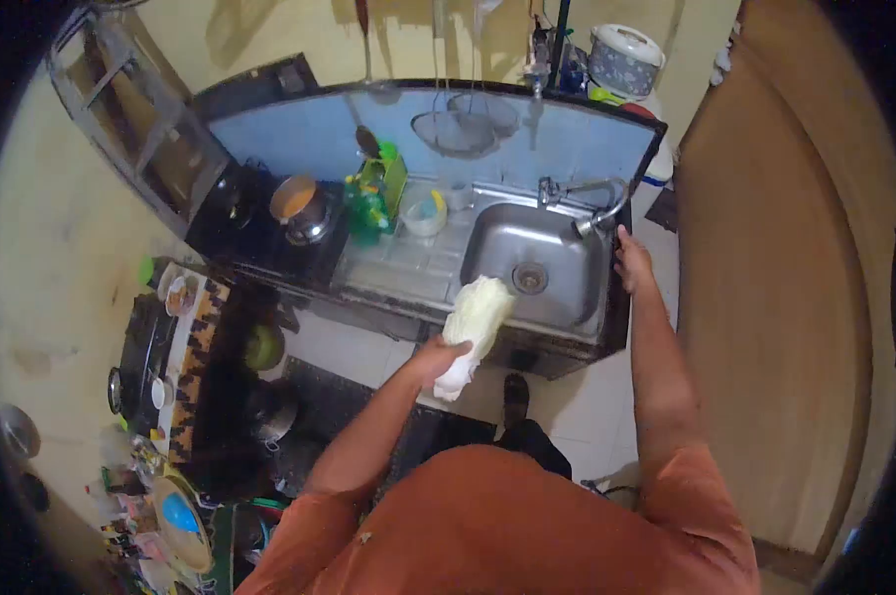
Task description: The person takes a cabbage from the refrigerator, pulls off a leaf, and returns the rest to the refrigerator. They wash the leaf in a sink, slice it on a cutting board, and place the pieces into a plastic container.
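My left hand is wrapped round the lower end of a pale napa cabbage. The cabbage is tilted, its upper end over the front edge of the sink. My right hand is at the right rim of the counter, its fingers partly stretched out and nothing visible in them. Just above and left of that hand is the curved spout of the faucet. Whether my right fingers touch the counter rim is hard to make out. No water stream can be seen.
Left of the sink, a white bowl and green bottles stand on the drainboard. A pot sits on the black stove. Strainers hang above the backsplash. A wooden door stands at the right.
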The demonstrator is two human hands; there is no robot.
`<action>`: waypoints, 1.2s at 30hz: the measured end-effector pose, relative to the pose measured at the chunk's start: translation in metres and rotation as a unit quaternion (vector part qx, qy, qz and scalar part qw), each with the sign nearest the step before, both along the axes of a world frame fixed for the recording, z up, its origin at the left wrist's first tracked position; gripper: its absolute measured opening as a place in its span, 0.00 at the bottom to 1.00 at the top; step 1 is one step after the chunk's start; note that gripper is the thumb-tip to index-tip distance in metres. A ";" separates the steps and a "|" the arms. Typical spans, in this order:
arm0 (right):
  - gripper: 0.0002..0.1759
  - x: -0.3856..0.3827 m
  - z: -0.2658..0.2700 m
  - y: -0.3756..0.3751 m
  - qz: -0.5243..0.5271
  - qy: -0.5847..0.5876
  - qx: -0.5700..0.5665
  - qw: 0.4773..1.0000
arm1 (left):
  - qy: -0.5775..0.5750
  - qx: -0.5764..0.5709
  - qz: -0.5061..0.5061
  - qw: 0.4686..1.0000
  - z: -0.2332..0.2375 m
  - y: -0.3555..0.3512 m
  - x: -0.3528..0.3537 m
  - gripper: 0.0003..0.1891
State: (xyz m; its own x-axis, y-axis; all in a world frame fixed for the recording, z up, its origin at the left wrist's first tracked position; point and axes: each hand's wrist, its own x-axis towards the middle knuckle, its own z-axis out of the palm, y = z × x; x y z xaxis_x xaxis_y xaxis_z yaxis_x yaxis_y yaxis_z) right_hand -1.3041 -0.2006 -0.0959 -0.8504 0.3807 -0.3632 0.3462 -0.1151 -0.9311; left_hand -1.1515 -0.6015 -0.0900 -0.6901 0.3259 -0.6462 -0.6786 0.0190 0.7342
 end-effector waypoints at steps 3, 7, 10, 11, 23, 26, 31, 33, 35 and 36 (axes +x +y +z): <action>0.42 -0.054 -0.041 0.017 0.022 -0.075 0.014 0.997 | -0.042 -0.057 0.077 0.995 -0.003 0.022 -0.031 0.17; 0.37 -0.091 -0.065 -0.010 0.060 0.071 -0.148 0.985 | -0.049 -0.044 0.092 0.994 -0.046 0.037 -0.072 0.16; 0.30 -0.078 -0.021 -0.034 0.013 0.005 0.067 0.998 | -0.080 -0.004 0.109 0.991 -0.046 0.057 -0.095 0.17; 0.28 -0.079 -0.028 -0.035 0.022 0.052 0.135 0.989 | -0.080 0.012 0.101 0.992 -0.042 0.063 -0.101 0.17; 0.28 -0.117 -0.016 -0.069 0.265 0.101 0.105 0.953 | -0.093 0.024 0.130 0.987 -0.092 0.101 -0.156 0.16; 0.29 -0.115 -0.043 -0.054 0.254 0.052 -0.050 0.965 | -0.074 0.000 0.137 0.988 -0.106 0.104 -0.157 0.16; 0.32 -0.097 -0.055 -0.034 0.167 -0.066 -0.147 0.973 | -0.060 0.016 0.155 0.986 -0.102 0.101 -0.162 0.16; 0.31 -0.087 -0.017 -0.029 0.080 0.091 0.126 0.985 | -0.021 -0.028 0.146 0.989 -0.110 0.095 -0.160 0.16; 0.26 -0.101 0.054 -0.056 0.008 0.220 0.207 0.953 | -0.003 -0.038 0.153 0.988 -0.096 0.094 -0.158 0.17; 0.26 -0.111 0.096 -0.069 0.030 0.335 0.284 0.898 | 0.022 -0.047 0.154 0.987 -0.084 0.094 -0.161 0.18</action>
